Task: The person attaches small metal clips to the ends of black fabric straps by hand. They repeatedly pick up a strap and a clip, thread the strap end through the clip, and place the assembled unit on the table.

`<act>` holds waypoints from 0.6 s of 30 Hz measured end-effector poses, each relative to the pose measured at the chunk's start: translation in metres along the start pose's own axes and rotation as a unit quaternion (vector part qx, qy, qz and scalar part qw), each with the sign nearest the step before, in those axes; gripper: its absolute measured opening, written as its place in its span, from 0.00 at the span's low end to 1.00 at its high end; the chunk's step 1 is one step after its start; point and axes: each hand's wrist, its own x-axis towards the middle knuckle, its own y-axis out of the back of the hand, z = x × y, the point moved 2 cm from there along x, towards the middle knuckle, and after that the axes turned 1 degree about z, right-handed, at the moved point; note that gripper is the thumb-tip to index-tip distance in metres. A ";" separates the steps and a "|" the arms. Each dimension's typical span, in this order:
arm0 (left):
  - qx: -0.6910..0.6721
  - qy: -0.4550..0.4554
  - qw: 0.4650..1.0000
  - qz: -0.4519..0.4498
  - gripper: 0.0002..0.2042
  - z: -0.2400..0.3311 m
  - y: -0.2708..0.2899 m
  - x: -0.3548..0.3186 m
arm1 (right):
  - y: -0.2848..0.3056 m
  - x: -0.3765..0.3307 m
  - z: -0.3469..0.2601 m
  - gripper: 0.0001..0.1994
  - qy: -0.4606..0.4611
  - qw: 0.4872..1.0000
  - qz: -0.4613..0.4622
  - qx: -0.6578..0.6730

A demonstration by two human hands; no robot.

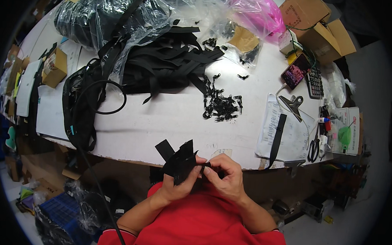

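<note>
Just past the table's front edge, my two hands meet close to my body. My left hand [179, 189] is closed around several flat black webbing straps [180, 163], whose ends stick up and out to the left. Fingers of my right hand [225, 177] pinch a small black piece [206, 165] at the left fingertips; whether it is a strap end or a separate part is hard to make out. Ahead of the hands lies a pile of small black plastic hooks or clips [222, 104]. A larger heap of black webbing straps [163, 67] spreads to its left.
A black mesh bag [80, 97] with a cable loop lies at left. Clear plastic bags [156, 17] and a pink bag [268, 17] fill the back. On the right are papers under a clip [293, 107], a lit phone [296, 72], a calculator [315, 83], scissors [314, 149] and cardboard boxes [328, 38].
</note>
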 end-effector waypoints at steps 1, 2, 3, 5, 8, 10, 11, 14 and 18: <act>0.000 0.001 1.000 0.000 0.11 -0.001 0.000 0.001 | -0.002 0.000 0.001 0.03 0.001 1.000 0.007 0.007; -0.001 0.003 1.000 0.000 0.10 -0.001 0.000 0.001 | -0.002 -0.001 0.002 0.03 0.002 1.000 0.014 0.014; -0.002 0.007 1.000 -0.001 0.10 -0.001 0.000 0.001 | -0.003 -0.001 0.005 0.03 0.004 1.000 0.018 0.013; -0.004 0.017 1.000 -0.002 0.10 0.000 0.000 0.002 | -0.003 -0.002 0.010 0.03 0.008 1.000 0.024 0.012; 0.002 0.024 1.000 -0.006 0.10 0.003 0.000 0.001 | -0.002 -0.001 0.011 0.04 0.017 1.000 0.019 -0.008; 0.013 0.027 0.999 -0.014 0.10 0.004 0.001 0.001 | 0.000 -0.001 0.009 0.03 0.008 1.000 0.006 -0.009; 0.018 0.028 0.999 -0.018 0.10 0.004 0.001 0.001 | 0.000 -0.001 0.008 0.02 0.003 1.000 -0.001 -0.009; 0.012 0.010 1.000 0.010 0.09 0.006 0.000 0.001 | -0.001 -0.001 0.005 0.03 -0.008 1.000 -0.005 -0.016; 0.066 -0.036 0.997 0.009 0.10 0.004 0.003 0.001 | -0.003 -0.002 -0.001 0.04 -0.017 1.000 0.007 -0.018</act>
